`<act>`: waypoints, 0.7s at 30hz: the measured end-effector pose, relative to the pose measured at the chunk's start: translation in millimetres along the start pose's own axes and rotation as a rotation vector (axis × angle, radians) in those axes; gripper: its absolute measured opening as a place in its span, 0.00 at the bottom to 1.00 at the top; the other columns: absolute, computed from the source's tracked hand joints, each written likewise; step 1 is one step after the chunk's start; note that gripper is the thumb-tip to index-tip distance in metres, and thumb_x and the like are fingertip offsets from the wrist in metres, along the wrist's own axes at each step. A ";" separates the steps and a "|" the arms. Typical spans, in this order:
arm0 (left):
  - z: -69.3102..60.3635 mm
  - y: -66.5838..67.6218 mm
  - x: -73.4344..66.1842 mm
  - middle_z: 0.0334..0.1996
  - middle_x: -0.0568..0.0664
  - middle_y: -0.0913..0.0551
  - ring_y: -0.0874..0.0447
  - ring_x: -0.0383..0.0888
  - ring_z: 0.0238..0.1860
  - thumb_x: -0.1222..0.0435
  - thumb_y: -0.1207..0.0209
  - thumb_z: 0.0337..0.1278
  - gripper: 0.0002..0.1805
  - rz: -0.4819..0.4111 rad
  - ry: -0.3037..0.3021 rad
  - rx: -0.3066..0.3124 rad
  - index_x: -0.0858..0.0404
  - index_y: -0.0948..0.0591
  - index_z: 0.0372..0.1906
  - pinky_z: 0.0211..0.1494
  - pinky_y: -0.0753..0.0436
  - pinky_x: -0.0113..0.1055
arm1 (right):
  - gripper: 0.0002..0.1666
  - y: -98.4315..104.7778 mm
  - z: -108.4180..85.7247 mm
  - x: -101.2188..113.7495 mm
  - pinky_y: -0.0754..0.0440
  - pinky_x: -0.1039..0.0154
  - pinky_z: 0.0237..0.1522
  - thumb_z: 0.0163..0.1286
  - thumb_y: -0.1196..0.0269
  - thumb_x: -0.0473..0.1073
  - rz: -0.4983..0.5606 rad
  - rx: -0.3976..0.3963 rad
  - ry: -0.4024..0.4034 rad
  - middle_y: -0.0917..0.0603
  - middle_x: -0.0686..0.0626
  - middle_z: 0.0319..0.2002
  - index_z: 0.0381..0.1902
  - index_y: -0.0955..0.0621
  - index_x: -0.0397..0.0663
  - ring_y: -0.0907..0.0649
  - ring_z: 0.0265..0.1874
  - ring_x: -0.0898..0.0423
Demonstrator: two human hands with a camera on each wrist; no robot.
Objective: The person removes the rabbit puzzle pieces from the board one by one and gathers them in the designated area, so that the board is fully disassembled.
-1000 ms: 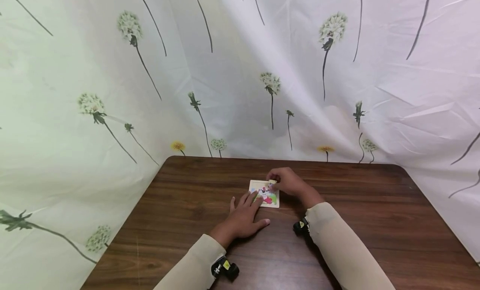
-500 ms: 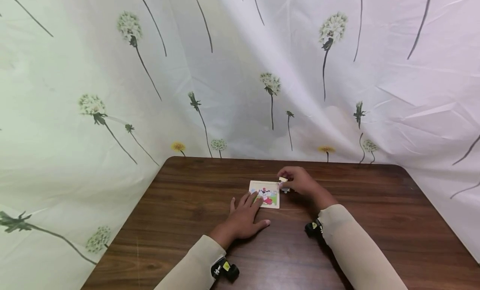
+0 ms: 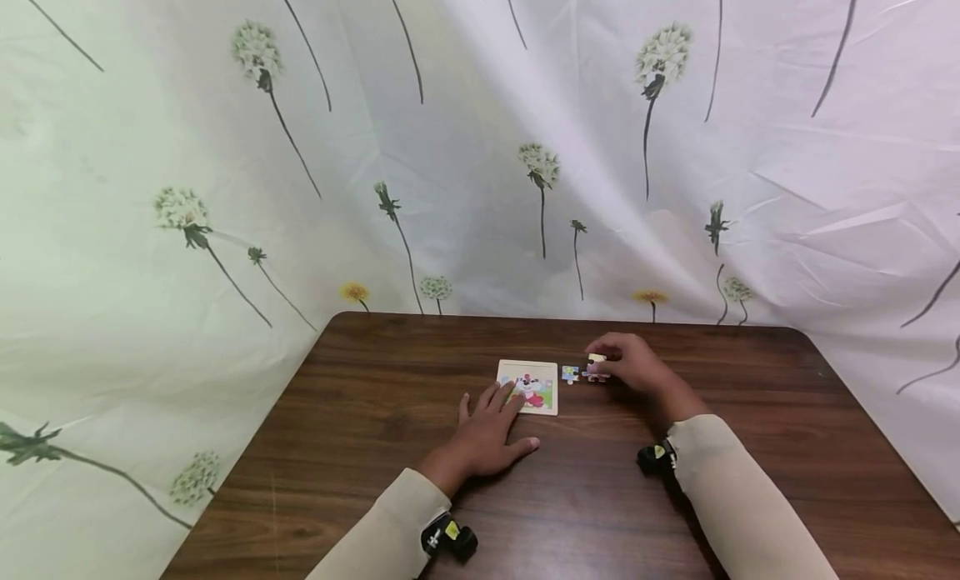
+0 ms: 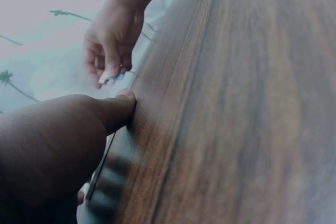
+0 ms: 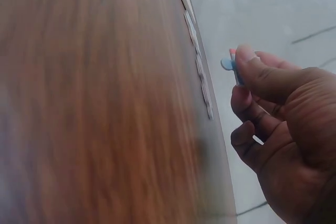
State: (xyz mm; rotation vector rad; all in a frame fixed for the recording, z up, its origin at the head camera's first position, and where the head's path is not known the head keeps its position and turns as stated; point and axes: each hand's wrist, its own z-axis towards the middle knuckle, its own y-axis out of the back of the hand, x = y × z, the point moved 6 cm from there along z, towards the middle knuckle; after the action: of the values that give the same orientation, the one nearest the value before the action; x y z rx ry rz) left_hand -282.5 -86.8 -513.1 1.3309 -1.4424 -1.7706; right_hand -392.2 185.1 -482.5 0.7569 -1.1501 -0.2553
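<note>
A square puzzle board (image 3: pixel 534 409) with a cartoon figure lies towards the back of the table. The left hand (image 3: pixel 487 438) rests with spread fingers on its lower left part. Between thumb and fingers of the right hand (image 3: pixel 633 365) is a small puzzle piece (image 3: pixel 596 360), held to the right of the board. In the right wrist view this hand (image 5: pixel 283 114) pinches the piece (image 5: pixel 228 64) above the table surface. One loose piece (image 3: pixel 571 373) lies between board and right hand, and at least one more (image 3: pixel 597 377) lies under the held piece.
The brown wooden table (image 3: pixel 390 397) ends at a white curtain (image 3: pixel 480 230) printed with dandelions. Black wrist devices are strapped at both sleeves, the left one (image 3: pixel 450 538) low over the table.
From over the board, the right hand has moved right with the pinched piece, uncovering the board's upper right part and the loose pieces beside it. The left hand has stayed in place.
</note>
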 end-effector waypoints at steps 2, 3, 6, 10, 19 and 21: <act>0.0 -0.3 0.0 0.89 0.53 0.43 0.49 0.60 0.90 0.34 0.44 0.77 0.44 -0.002 0.001 0.001 0.52 0.35 0.87 0.83 0.54 0.79 | 0.15 4.4 -3.1 -4.5 0.13 0.52 0.55 0.71 0.26 0.33 -0.027 -0.009 0.005 0.09 0.36 0.54 0.54 0.11 0.34 0.10 0.55 0.40; 0.0 -0.5 0.1 0.89 0.53 0.43 0.49 0.60 0.90 0.34 0.44 0.77 0.44 -0.002 0.001 0.002 0.52 0.35 0.87 0.83 0.54 0.79 | 0.15 6.5 -4.6 -6.9 0.13 0.50 0.56 0.72 0.26 0.33 -0.028 -0.012 0.002 0.09 0.36 0.54 0.54 0.11 0.34 0.10 0.56 0.39; 0.0 -0.8 0.0 0.89 0.53 0.44 0.49 0.60 0.90 0.34 0.44 0.77 0.45 -0.003 0.004 0.003 0.52 0.35 0.87 0.83 0.54 0.78 | 0.14 11.6 -9.4 -14.1 0.13 0.46 0.58 0.73 0.27 0.32 -0.036 -0.017 -0.014 0.10 0.35 0.55 0.54 0.11 0.34 0.11 0.58 0.36; 0.0 -0.4 0.0 0.89 0.53 0.43 0.49 0.60 0.90 0.34 0.43 0.77 0.44 -0.005 0.008 0.001 0.52 0.35 0.87 0.84 0.54 0.78 | 0.14 16.8 -14.7 -19.8 0.14 0.41 0.61 0.75 0.30 0.31 -0.030 -0.006 -0.050 0.11 0.34 0.58 0.56 0.12 0.34 0.13 0.62 0.34; 0.2 -0.1 0.0 0.89 0.53 0.43 0.48 0.60 0.90 0.34 0.44 0.77 0.44 -0.002 0.005 0.001 0.51 0.35 0.87 0.83 0.54 0.78 | 0.14 24.4 -20.2 -24.9 0.15 0.49 0.57 0.76 0.31 0.30 -0.063 0.029 -0.112 0.09 0.36 0.56 0.57 0.11 0.37 0.12 0.56 0.43; 0.1 0.1 -0.2 0.89 0.53 0.43 0.48 0.60 0.90 0.34 0.44 0.77 0.44 -0.003 0.006 0.001 0.52 0.35 0.87 0.83 0.54 0.78 | 0.14 24.7 -20.3 -25.9 0.16 0.50 0.57 0.75 0.31 0.30 -0.070 0.034 -0.119 0.09 0.37 0.55 0.56 0.11 0.38 0.12 0.53 0.46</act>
State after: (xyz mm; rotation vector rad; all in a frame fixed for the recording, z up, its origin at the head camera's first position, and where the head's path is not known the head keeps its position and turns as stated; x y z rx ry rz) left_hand -282.5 -86.6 -512.9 1.3385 -1.4389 -1.7672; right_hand -389.5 225.6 -489.1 0.8216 -1.2443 -0.3433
